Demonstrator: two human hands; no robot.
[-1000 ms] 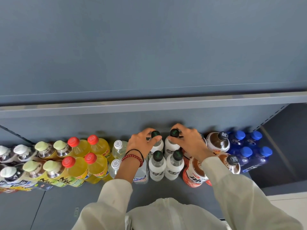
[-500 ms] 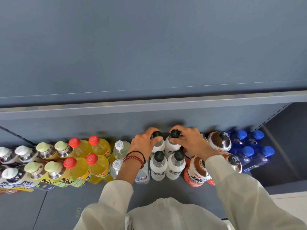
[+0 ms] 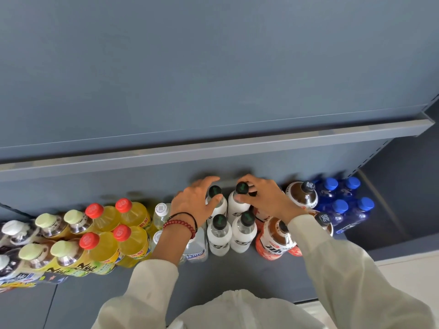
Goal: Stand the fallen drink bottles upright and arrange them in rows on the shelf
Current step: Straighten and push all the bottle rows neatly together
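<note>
Four white bottles with black caps stand in a two-by-two block on the grey shelf. My left hand is at the back left white bottle, fingers spread around its neck, thumb touching its shoulder. My right hand pinches the cap and neck of the back right white bottle. The two front white bottles stand untouched. Every bottle in view is upright.
Left of my hands stand clear bottles, yellow red-capped bottles and pale-green-capped bottles. To the right are orange-labelled bottles, brown tea bottles and blue bottles. An upper shelf edge overhangs the back row.
My left hand's fingers have spread apart from the back left bottle's cap. The right hand stays on its bottle. The view has shifted slightly.
</note>
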